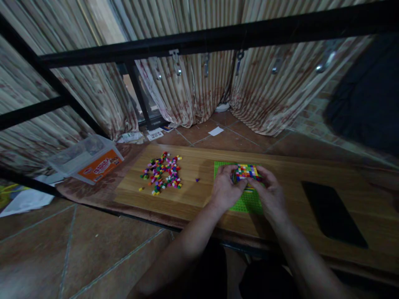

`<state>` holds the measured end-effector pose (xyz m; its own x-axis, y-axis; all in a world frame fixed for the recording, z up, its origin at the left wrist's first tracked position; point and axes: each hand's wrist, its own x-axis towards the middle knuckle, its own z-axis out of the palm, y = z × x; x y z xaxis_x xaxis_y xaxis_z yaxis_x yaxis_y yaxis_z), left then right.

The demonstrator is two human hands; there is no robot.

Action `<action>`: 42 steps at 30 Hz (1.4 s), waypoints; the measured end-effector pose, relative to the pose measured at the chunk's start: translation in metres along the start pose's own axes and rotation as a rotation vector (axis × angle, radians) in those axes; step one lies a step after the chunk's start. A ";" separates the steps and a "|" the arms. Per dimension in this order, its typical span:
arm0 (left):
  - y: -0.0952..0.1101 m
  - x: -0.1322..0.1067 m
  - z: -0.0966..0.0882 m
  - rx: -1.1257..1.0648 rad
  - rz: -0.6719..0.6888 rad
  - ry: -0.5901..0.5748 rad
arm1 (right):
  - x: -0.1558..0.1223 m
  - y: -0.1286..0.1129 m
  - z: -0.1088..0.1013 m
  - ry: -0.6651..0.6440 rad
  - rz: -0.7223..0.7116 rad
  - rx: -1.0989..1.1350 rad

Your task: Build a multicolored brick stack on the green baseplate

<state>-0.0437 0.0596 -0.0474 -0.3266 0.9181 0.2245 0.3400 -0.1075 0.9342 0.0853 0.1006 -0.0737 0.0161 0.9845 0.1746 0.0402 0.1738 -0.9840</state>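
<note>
A small block of many-coloured toy bricks (pixel 247 172) stands over a green studded baseplate (pixel 243 204). My left hand (pixel 227 187) grips its left side, thumb at the near edge. From the right, my right hand (pixel 270 192) closes on the same brick block, its thumb near the left one. Both hands hide the block's sides, and I cannot tell whether it is joined to the baseplate. Well to the left lies a loose pile of small coloured bricks (pixel 163 172). One purple brick (pixel 197 180) sits alone between that pile and my left hand.
The wooden board (pixel 193 160) carries everything, with a dark flat rectangular object (pixel 333 212) on its right. A clear plastic box (pixel 90 160) with an orange label stands beyond the left end. A black metal rail (pixel 199 38) with hooks crosses behind. Dark clothing (pixel 368 95) shows at upper right.
</note>
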 end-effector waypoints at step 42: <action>0.013 -0.011 -0.001 -0.346 -0.250 0.031 | -0.007 -0.020 0.020 0.067 0.166 0.111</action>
<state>-0.0370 0.0476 -0.0377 -0.3895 0.9208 -0.0177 -0.0670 -0.0092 0.9977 0.0645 0.0908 -0.0564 0.0798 0.9968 0.0080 -0.0790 0.0143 -0.9968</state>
